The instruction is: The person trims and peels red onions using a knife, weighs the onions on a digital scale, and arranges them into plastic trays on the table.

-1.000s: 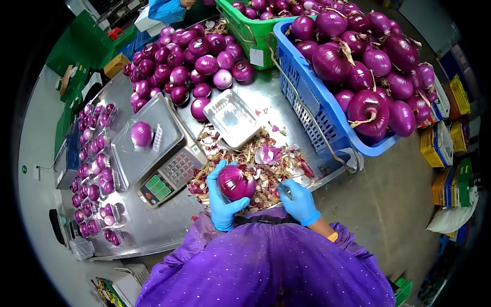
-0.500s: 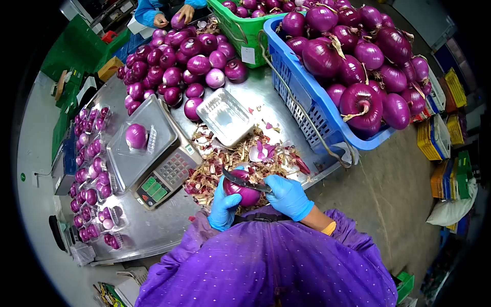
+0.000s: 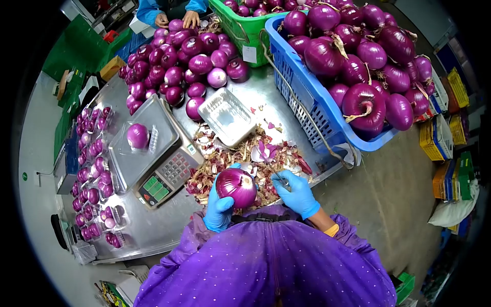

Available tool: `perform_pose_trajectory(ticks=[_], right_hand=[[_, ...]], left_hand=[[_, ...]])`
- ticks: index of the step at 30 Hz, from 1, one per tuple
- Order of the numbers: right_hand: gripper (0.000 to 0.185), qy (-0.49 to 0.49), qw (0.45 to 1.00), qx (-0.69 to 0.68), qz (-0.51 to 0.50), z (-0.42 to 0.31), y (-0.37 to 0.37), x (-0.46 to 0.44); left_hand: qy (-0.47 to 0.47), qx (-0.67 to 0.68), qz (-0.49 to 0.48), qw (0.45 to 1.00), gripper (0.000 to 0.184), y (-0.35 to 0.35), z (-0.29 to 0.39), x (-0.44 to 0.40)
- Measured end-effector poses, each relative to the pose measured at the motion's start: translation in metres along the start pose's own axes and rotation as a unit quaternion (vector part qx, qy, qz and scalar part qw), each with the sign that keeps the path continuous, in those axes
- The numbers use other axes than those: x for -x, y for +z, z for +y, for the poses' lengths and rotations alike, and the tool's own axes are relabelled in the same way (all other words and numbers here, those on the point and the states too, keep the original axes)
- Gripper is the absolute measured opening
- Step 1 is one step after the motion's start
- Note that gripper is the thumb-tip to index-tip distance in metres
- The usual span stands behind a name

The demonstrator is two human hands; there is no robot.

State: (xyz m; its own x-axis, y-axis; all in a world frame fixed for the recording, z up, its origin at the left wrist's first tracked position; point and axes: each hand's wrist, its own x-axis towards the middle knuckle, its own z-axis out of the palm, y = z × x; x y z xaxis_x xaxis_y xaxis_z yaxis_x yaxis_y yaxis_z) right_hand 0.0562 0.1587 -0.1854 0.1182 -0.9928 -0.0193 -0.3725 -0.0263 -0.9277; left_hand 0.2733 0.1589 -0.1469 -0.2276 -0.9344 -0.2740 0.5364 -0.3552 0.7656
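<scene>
A large purple onion rests in my left hand, whose blue-gloved fingers wrap its left side and underside. Its pale cut end faces right. My right hand, also gloved in blue, is closed on a knife just right of the onion, apart from it; only a thin dark part of the knife shows. Dry skins and onion scraps lie beneath and beyond both hands. An empty clear plastic tray sits behind the scraps.
A scale at left holds a packed onion. Trays of onions line the far left. Loose onions are heaped behind. A blue basket and green basket stand right and back. A co-worker's hands touch the heap.
Half a second ago the knife lay across the onion; my right hand has since drawn it away to the right. The onion has turned in my left hand, its cut end now showing.
</scene>
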Motion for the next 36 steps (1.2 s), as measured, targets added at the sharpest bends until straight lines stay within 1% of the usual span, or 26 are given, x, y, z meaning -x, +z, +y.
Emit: perform_pose_trajectory(ticks=[2,5,8,9,10,12,13,14,15,16,17,18,20,21,22,24,27,28,30,31,34,35,36], right_hand=[[0.034,-0.022,0.991,-0.129,-0.005,-0.037,0.001,-0.011],[0.031,-0.071,0.980,-0.180,-0.039,-0.070,0.006,-0.025],[0.034,-0.111,0.991,-0.038,-0.067,-0.077,0.008,-0.031],[0.029,-0.125,0.990,-0.025,-0.055,-0.074,0.014,-0.032],[0.016,-0.166,0.984,-0.063,-0.001,-0.068,0.024,-0.034],[0.011,-0.105,0.990,-0.086,-0.027,-0.074,0.030,-0.034],[0.009,-0.082,0.993,-0.075,-0.027,-0.061,0.037,-0.035],[0.007,-0.057,0.996,-0.062,-0.024,-0.040,0.045,-0.038],[0.010,0.002,0.998,-0.048,-0.034,-0.015,0.050,-0.041],[0.008,0.053,0.997,-0.053,-0.027,0.011,0.056,-0.041],[0.007,0.059,0.997,-0.049,-0.022,0.021,0.055,-0.039],[0.007,0.064,0.997,-0.045,-0.017,0.031,0.051,-0.038],[0.007,0.073,0.996,-0.053,-0.002,0.056,0.041,-0.032],[0.006,0.067,0.997,-0.031,0.020,0.056,0.036,-0.030],[0.006,0.114,0.993,-0.034,0.024,0.072,0.031,-0.029],[0.006,0.195,0.975,-0.111,0.003,0.048,0.024,-0.029],[0.007,0.208,0.972,-0.106,-0.023,0.028,0.036,-0.032],[0.007,0.203,0.973,-0.097,-0.043,0.020,0.040,-0.033],[0.007,0.154,0.984,-0.070,-0.063,0.028,0.050,-0.035],[0.007,0.175,0.977,-0.102,-0.062,0.024,0.053,-0.035],[0.007,0.177,0.978,-0.089,-0.060,0.027,0.058,-0.037],[0.009,0.185,0.977,-0.089,-0.058,0.028,0.060,-0.038],[0.011,0.203,0.972,-0.104,-0.064,0.019,0.064,-0.040]], left_hand=[[0.013,-0.029,0.009,0.999,0.097,0.002,0.001,-0.001],[0.037,-0.083,0.001,0.996,0.097,0.008,0.007,-0.001],[0.057,-0.110,0.011,0.992,0.095,0.008,0.012,0.000],[0.051,-0.109,0.009,0.993,0.095,0.007,0.014,0.002],[0.047,-0.107,0.009,0.993,0.095,0.004,0.015,0.004],[0.043,-0.088,0.010,0.995,0.095,-0.007,0.007,0.006],[0.042,-0.071,0.018,0.996,0.096,-0.008,0.007,0.008],[0.060,-0.073,0.023,0.995,0.096,-0.014,0.006,0.010],[0.080,-0.078,0.027,0.993,0.096,-0.016,0.011,0.012],[0.098,-0.083,0.027,0.991,0.097,-0.017,0.017,0.014],[0.124,-0.130,0.032,0.983,0.097,-0.019,0.030,0.017],[0.180,-0.211,0.045,0.960,0.097,-0.032,0.039,0.016],[0.272,-0.315,0.117,0.902,0.098,-0.068,0.069,0.012],[0.286,-0.321,0.162,0.888,0.098,-0.090,0.086,0.010],[0.300,-0.327,0.204,0.873,0.098,-0.111,0.105,0.007],[0.316,-0.357,0.209,0.854,0.097,-0.137,0.145,0.002],[0.289,-0.501,0.137,0.804,0.093,-0.182,0.187,-0.018],[0.272,-0.535,0.136,0.788,0.089,-0.196,0.195,-0.029],[0.238,-0.667,0.123,0.696,0.089,-0.213,0.215,-0.046],[0.219,-0.679,0.118,0.690,0.090,-0.216,0.221,-0.053],[0.188,-0.642,0.073,0.740,0.095,-0.232,0.232,-0.070],[0.186,-0.609,0.034,0.770,0.093,-0.242,0.231,-0.078],[0.180,-0.619,0.013,0.764,0.092,-0.241,0.232,-0.078]])
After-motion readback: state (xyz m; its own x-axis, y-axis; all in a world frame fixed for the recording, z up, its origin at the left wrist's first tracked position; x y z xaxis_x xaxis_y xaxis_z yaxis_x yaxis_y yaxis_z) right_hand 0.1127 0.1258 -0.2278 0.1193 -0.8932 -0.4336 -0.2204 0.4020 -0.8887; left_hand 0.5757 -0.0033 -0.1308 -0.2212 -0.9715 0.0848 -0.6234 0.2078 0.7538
